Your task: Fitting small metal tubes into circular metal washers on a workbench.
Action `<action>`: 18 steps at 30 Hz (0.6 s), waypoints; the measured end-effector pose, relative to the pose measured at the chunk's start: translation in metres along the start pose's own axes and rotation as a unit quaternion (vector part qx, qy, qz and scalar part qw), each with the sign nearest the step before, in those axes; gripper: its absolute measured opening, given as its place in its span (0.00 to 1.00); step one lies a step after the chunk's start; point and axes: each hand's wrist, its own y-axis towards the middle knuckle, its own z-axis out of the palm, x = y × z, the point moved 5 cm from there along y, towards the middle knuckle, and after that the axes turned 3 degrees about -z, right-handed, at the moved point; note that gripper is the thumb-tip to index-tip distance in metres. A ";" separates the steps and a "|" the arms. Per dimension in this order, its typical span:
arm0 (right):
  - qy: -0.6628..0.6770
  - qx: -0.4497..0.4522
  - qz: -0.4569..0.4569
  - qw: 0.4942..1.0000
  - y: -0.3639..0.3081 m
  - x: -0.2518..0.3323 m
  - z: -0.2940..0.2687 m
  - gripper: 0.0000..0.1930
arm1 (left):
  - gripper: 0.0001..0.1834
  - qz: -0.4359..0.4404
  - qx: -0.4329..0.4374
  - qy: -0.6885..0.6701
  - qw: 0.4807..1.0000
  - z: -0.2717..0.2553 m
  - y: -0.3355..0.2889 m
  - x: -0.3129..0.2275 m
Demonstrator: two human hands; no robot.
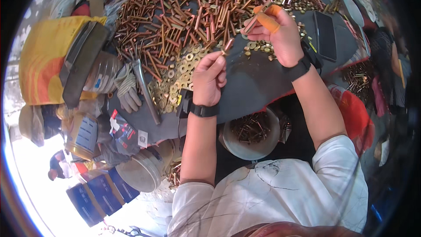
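Observation:
My left hand [209,79] is closed, thumb and forefinger pinching a small copper-coloured bolt [229,44] whose end points up and away. What looks like a washer sits at its base by the fingertips. Farther right and higher, my right hand [283,39] wears orange finger covers [268,21]. Its fingers are closed round a longer copper-coloured bolt [251,25], held slanted. A heap of similar bolts [175,22] covers the far part of the dark work surface [239,92]. Flat brass-coloured washers [189,57] lie beside my left hand, and small brass-coloured nuts [247,53] lie below my right hand.
Below the near edge stands a bucket [251,151] with bolts inside. A dark phone [325,37] lies to the right. At left are a metal bar [147,94], a grey glove [128,92], a yellow bag [37,61] and a plastic jar [83,136]. Blue boxes [103,193] stand lower left.

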 end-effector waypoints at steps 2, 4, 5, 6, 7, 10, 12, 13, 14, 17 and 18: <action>0.023 0.028 0.010 0.999 -0.009 0.000 0.013 0.13 | 0.08 -0.001 -0.006 0.015 1.000 0.000 -0.002 0.001; 0.067 0.066 0.035 0.995 -0.014 -0.001 0.021 0.13 | 0.08 -0.002 -0.011 0.028 1.000 0.000 -0.004 0.002; 0.068 0.068 0.036 0.995 -0.014 -0.002 0.021 0.13 | 0.08 -0.001 -0.014 0.027 1.000 -0.002 -0.005 0.001; 0.083 0.084 0.041 0.992 -0.015 -0.003 0.022 0.13 | 0.08 -0.003 -0.015 0.043 0.999 -0.004 -0.005 0.000; 0.098 0.099 0.046 0.989 -0.015 -0.003 0.024 0.13 | 0.09 -0.005 -0.016 0.059 0.998 -0.005 -0.006 -0.001; 0.010 0.106 0.001 0.994 -0.014 -0.007 0.027 0.12 | 0.13 0.019 -0.026 0.072 0.997 0.003 -0.006 -0.005; -0.084 0.156 0.002 0.984 -0.018 -0.020 0.033 0.11 | 0.15 0.036 -0.011 0.022 0.999 0.019 -0.012 -0.009; -0.177 0.205 0.002 0.963 -0.021 -0.025 0.039 0.10 | 0.17 0.054 0.003 -0.028 0.998 0.024 -0.015 -0.012; -0.193 0.178 0.013 0.965 -0.023 -0.028 0.038 0.09 | 0.20 0.047 -0.005 -0.024 0.999 0.023 -0.014 -0.009; -0.301 0.205 -0.020 0.931 -0.017 -0.020 0.035 0.10 | 0.20 0.020 0.020 0.018 0.999 0.008 -0.008 -0.003; -0.229 0.192 -0.019 0.954 -0.016 -0.018 0.030 0.10 | 0.18 0.014 0.023 -0.016 0.999 0.009 -0.009 -0.004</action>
